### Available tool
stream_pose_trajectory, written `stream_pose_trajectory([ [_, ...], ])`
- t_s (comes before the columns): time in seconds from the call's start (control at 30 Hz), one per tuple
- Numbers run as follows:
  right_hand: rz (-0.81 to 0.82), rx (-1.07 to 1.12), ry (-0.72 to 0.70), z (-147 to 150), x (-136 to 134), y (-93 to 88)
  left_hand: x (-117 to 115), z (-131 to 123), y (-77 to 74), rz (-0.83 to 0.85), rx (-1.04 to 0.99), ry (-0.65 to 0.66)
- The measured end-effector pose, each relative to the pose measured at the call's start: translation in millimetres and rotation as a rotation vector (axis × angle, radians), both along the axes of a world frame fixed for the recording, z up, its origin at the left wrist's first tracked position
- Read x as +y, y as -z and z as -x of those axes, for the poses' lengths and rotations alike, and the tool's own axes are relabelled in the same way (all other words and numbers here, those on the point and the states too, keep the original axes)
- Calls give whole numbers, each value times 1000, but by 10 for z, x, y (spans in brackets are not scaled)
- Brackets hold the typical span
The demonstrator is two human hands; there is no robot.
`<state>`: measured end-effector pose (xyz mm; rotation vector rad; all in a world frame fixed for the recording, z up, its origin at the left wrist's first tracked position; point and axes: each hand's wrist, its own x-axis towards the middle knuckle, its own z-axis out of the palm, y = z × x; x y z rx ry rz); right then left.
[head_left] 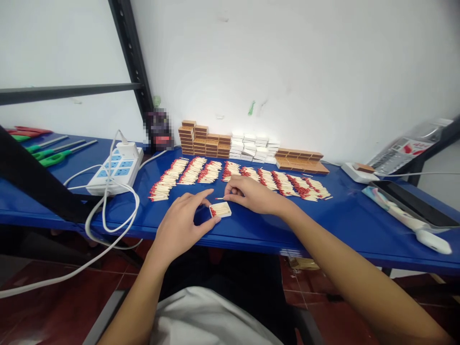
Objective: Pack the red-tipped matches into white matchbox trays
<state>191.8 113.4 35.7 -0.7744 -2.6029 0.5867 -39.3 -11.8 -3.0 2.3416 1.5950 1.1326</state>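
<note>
A small white matchbox tray point(225, 209), partly filled with red-tipped matches, lies at the front of the blue table. My left hand point(181, 220) grips it from the left, thumb along the near edge and fingers at the far left corner, index finger extended. Just beyond the tray, my right hand point(247, 194) pinches a single match point(219, 198), its red head pointing left. Behind both hands, several heaps of loose matches point(165, 184) spread in a row across the table. The right hand covers part of the middle heaps.
Brown matchbox sleeves point(212, 143) and white trays point(253, 147) are stacked against the wall, with more sleeves point(302, 160) to their right. A power strip point(118, 167) with looping cables stands left. On the right are a plastic bottle point(406, 148), a phone-like black slab point(420, 203) and a wrapped white-handled item point(406, 218).
</note>
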Motion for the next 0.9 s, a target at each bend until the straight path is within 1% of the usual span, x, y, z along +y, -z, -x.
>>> stream_pose_trajectory([
  [0.13,31,25,-70,-1,-63,-57,-4,-3,18,-13,-3,-26],
  [0.23,8,12,-96,36,-106,-59,-7,-1,20,-9,2,-31],
  [0.33,-18,45,-90,42,-107,-61,-7,1,17,-18,0,-29],
  [0.5,20,84,-67,5,-68,-82,-3,-3,5,-19,7,-30],
  [0.7,72,80,-103,67,-67,-11,-8,-7,1,-22,19,-27],
  [0.83,123,83,-103,87,-66,10,-3,-3,14,-19,9,-23],
  [0.9,110,126,-70,79,-39,10,0,-1,16,-14,8,-21],
])
